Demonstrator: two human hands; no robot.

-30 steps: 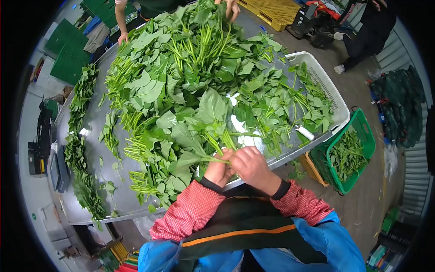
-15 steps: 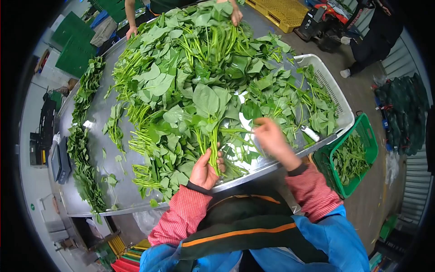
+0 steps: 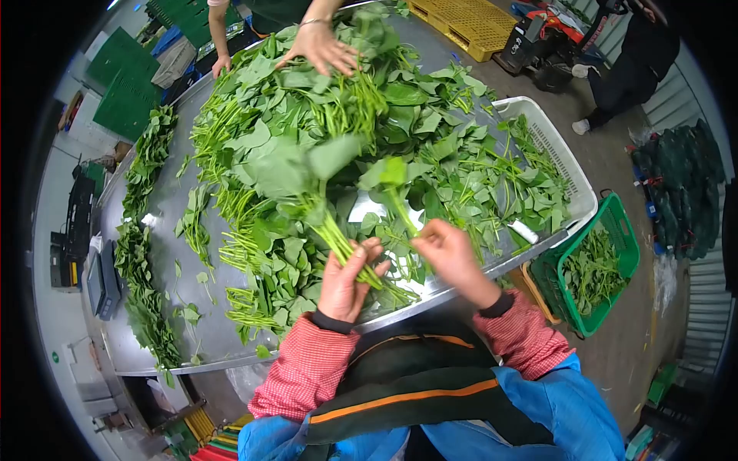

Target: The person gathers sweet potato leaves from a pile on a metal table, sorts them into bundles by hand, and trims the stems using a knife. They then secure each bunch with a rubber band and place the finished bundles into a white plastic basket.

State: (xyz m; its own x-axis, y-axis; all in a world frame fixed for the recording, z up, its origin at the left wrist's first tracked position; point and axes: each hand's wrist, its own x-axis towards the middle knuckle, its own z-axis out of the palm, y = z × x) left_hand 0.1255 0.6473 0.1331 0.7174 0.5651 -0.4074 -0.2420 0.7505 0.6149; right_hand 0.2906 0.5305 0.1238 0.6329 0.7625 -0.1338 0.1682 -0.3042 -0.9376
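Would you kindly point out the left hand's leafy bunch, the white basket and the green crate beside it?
Leafy bunch [image 3: 335,238], head view: its stems.
White basket [image 3: 556,150], head view: its slotted wall.
Green crate [image 3: 624,235], head view: its inner wall.

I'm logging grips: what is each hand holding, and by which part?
Left hand: a bunch, low on its stems. Right hand: a sprig, by its stem's lower end.

Glare whitens the tabletop [image 3: 163,240], held leaves [image 3: 283,170] blur, and dark edges curve.

grn bunch [image 3: 330,229], red/wht chkd sleeves [image 3: 306,369], wht crate [image 3: 552,147]
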